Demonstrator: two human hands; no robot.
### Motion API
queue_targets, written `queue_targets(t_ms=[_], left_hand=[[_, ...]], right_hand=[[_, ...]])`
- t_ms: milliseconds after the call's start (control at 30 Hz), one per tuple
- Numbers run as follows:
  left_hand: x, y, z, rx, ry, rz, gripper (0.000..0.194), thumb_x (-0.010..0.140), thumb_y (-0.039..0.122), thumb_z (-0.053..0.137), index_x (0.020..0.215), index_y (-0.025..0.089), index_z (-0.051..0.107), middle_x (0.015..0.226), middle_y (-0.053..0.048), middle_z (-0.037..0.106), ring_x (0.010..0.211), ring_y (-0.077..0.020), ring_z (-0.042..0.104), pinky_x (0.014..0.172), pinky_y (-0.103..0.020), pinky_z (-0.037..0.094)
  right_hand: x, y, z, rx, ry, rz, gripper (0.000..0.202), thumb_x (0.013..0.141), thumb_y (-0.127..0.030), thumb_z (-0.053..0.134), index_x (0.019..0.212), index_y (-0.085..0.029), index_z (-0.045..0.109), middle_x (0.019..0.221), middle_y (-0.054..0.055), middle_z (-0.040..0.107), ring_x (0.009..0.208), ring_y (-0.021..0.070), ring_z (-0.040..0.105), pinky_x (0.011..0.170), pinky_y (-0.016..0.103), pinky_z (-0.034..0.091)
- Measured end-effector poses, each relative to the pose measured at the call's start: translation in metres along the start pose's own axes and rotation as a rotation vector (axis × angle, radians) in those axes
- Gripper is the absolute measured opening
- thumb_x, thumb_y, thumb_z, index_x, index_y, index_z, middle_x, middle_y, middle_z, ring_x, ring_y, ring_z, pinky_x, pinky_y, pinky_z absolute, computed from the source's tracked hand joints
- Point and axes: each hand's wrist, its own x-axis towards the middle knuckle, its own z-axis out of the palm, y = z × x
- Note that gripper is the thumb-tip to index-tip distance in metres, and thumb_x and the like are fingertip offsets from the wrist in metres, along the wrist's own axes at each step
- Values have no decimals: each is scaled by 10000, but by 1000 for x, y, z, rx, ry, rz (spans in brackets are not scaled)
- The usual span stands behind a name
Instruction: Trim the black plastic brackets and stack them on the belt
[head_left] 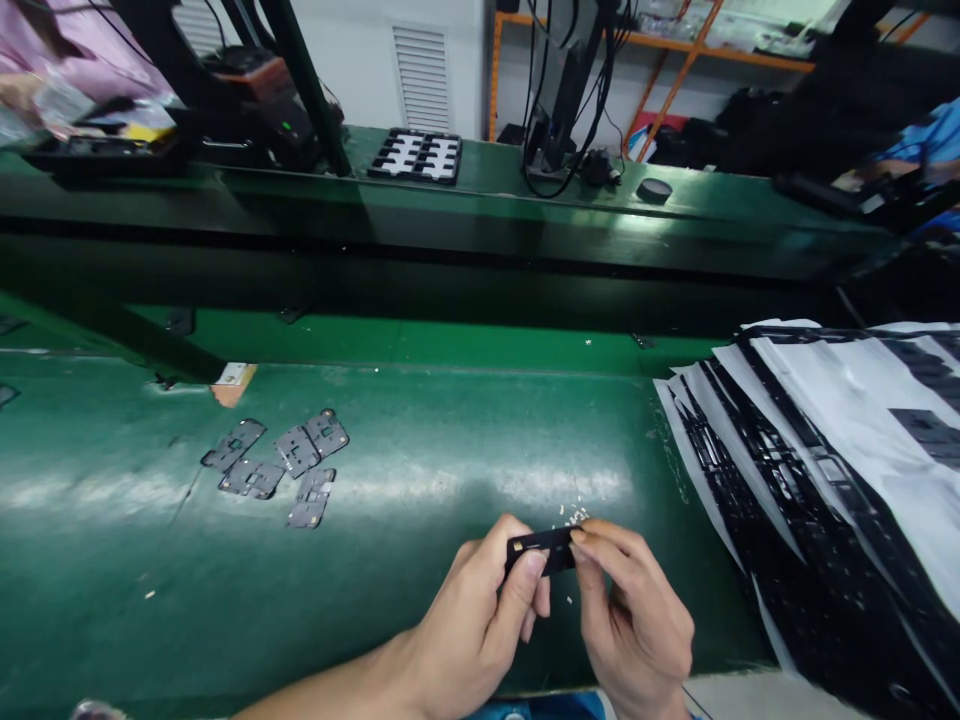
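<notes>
Near the bench's front edge, my left hand (487,610) is closed on the left end of a small flat black plastic plate (551,545). A tiny gold-coloured patch shows on the plate near my left thumb. My right hand (637,610) pinches the plate's right end between thumb and forefinger; whether a smaller bit is also between those fingertips I cannot tell. Tiny pale scraps (576,514) lie scattered on the green bench just beyond my fingers. Several similar dark plates (298,452) rest in a loose group to the left.
Stacked black moulded trays with white sheets (847,400) cover the right side. A green post (127,325) slants down to the bench at left. Along the back runs a raised green shelf (465,200) with a black tray of white pieces (417,156), a cabled stand and a round black disc (654,190).
</notes>
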Motion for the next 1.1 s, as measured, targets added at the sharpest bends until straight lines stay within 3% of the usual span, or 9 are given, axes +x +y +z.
queue_targets(t_ms=[400, 700, 1100], left_hand=[[-2, 9, 5, -10, -11, 24, 346, 1143, 422, 345, 903, 234, 509, 635, 12, 564, 497, -133, 547, 532, -251, 431], [-2, 5, 8, -23, 1, 26, 344, 1147, 417, 338, 911, 217, 488, 634, 16, 562, 488, -114, 527, 525, -223, 417], [-1, 6, 10, -36, -6, -5, 368, 1147, 442, 341, 904, 209, 489, 630, 21, 555, 497, -112, 536, 539, -222, 431]], right_hand=[[-10, 2, -4, 24, 8, 2, 494, 885, 93, 642, 1236, -238, 750, 1084, 95, 747, 960, 239, 770, 694, 333, 669], [-7, 3, -6, 73, -22, -16, 396, 880, 141, 624, 1136, -138, 738, 1054, 110, 718, 932, 201, 735, 730, 306, 643], [1, -2, -4, 49, -68, 39, 300, 937, 103, 583, 1087, -145, 663, 1008, 86, 654, 902, 154, 680, 722, 239, 605]])
